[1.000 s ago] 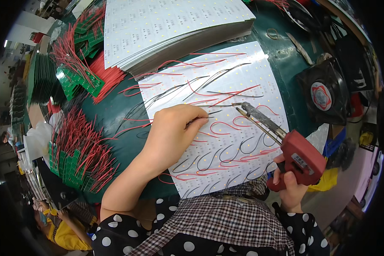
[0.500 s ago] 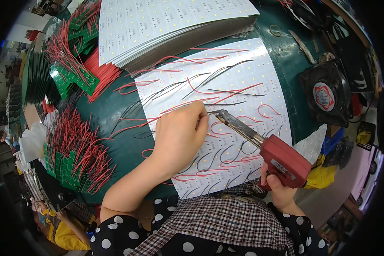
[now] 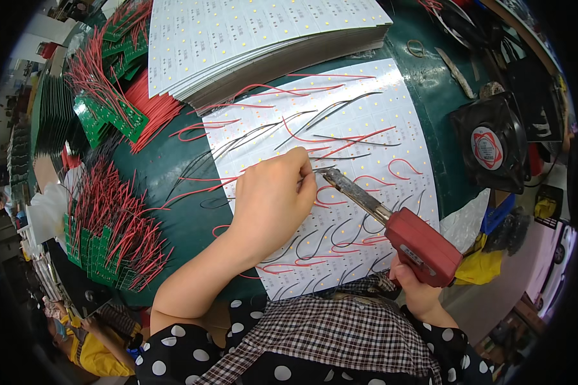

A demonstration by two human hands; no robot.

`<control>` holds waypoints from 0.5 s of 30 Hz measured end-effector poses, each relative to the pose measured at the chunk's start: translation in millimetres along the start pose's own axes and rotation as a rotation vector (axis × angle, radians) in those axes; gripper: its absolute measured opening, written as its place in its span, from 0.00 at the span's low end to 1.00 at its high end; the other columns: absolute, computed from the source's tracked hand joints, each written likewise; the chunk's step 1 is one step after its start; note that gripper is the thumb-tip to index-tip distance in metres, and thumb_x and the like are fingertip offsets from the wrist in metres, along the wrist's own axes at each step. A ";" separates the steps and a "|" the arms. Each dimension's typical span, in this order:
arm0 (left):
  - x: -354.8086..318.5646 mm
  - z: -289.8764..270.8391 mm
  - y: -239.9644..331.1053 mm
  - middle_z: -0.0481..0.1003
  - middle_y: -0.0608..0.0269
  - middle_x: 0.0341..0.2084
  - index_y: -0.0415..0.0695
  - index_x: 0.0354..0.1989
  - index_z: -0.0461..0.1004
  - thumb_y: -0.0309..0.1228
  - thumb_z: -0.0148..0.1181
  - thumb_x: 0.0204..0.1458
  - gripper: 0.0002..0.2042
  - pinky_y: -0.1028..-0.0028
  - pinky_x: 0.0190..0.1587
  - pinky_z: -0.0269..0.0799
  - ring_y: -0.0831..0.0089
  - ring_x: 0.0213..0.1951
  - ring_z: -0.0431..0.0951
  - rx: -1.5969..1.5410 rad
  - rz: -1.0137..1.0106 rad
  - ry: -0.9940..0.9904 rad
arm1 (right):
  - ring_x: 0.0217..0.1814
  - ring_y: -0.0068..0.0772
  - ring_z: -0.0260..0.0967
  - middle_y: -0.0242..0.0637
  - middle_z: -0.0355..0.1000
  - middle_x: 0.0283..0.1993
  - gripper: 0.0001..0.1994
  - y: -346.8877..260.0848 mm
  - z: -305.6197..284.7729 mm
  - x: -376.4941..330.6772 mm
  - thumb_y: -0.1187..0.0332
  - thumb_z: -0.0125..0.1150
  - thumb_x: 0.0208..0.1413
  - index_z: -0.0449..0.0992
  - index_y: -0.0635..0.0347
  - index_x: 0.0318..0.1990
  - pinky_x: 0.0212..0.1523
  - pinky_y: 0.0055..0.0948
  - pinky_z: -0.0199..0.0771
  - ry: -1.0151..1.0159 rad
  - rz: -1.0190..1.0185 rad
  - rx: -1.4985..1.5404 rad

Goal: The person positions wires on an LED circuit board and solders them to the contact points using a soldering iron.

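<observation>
My left hand (image 3: 268,196) is closed in a pinch above the middle of a white LED panel sheet (image 3: 401,119). From its fingertips a short piece of thin black wire (image 3: 325,169) sticks out to the right. A red soldering gun (image 3: 424,247) is gripped in my right hand (image 3: 419,290). Its dark, worn tip reaches up and left, close beside the wire's end; whether they touch I cannot tell. Several red and black wires (image 3: 359,144) lie across the sheet, some straight, some curled.
A thick stack of LED sheets (image 3: 270,32) stands at the back. At left are green circuit boards (image 3: 95,253) with bundled red wires (image 3: 125,205). To the right lie a black fan (image 3: 491,141), a metal strip (image 3: 456,72) and clear plastic (image 3: 467,224) on the green table (image 3: 148,170).
The soldering gun's body has shifted slightly left and down, its tip still near my left fingertips. My left hand has risen a little on the sheet.
</observation>
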State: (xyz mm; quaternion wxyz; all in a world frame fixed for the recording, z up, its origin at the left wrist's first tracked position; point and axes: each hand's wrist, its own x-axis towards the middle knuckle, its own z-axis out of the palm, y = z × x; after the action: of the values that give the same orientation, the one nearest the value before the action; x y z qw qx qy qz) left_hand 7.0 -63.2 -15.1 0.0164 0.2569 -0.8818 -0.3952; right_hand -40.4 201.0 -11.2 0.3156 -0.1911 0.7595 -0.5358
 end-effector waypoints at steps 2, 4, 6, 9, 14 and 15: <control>0.2 -0.2 -0.4 0.71 0.60 0.13 0.38 0.23 0.71 0.24 0.57 0.44 0.03 0.74 0.23 0.64 0.71 0.17 0.71 0.004 -0.011 -0.011 | 0.26 0.23 0.63 0.36 0.68 0.29 0.23 -0.1 -1.5 0.7 0.64 0.61 0.54 0.63 0.69 0.53 0.26 0.22 0.64 -0.021 -0.014 -0.002; -0.1 -0.3 -1.1 0.71 0.60 0.13 0.38 0.23 0.71 0.24 0.57 0.43 0.02 0.74 0.23 0.65 0.71 0.17 0.71 0.010 -0.014 -0.011 | 0.26 0.23 0.64 0.39 0.69 0.31 0.24 -2.8 0.2 0.5 0.65 0.61 0.54 0.63 0.70 0.53 0.26 0.23 0.65 -0.041 -0.028 -0.004; -0.8 -1.0 -0.4 0.71 0.60 0.14 0.38 0.23 0.71 0.23 0.57 0.43 0.02 0.74 0.23 0.65 0.71 0.17 0.71 0.017 -0.017 -0.010 | 0.27 0.25 0.65 0.46 0.71 0.40 0.26 -10.5 5.8 -1.1 0.63 0.62 0.53 0.62 0.69 0.55 0.27 0.23 0.67 0.038 0.021 0.170; -1.3 0.0 2.4 0.71 0.60 0.13 0.38 0.23 0.71 0.24 0.57 0.43 0.02 0.74 0.23 0.65 0.70 0.17 0.71 0.024 -0.005 0.003 | 0.28 0.27 0.66 0.51 0.69 0.47 0.28 -17.1 0.5 -1.6 0.61 0.63 0.53 0.61 0.68 0.56 0.27 0.24 0.68 0.031 0.043 0.217; -15.8 3.6 5.8 0.71 0.60 0.22 0.40 0.25 0.73 0.26 0.61 0.45 0.04 0.71 0.26 0.67 0.64 0.23 0.73 0.463 0.329 0.175 | 0.29 0.26 0.67 0.49 0.70 0.47 0.27 -21.0 -5.2 1.2 0.64 0.63 0.52 0.62 0.67 0.56 0.28 0.23 0.69 0.081 0.021 0.313; -19.8 3.1 3.5 0.71 0.60 0.22 0.40 0.25 0.73 0.26 0.61 0.45 0.04 0.71 0.26 0.67 0.64 0.23 0.73 0.466 0.330 0.176 | 0.30 0.24 0.67 0.48 0.71 0.48 0.25 -21.2 -7.3 1.8 0.70 0.62 0.52 0.64 0.68 0.56 0.31 0.23 0.69 0.085 -0.033 0.357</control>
State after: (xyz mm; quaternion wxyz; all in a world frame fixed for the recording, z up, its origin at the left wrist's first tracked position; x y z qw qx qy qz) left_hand 21.9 -49.9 -11.4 0.0973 0.1401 -0.9738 -0.1502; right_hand -47.8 197.4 9.7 0.3032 -0.1216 0.6616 -0.6750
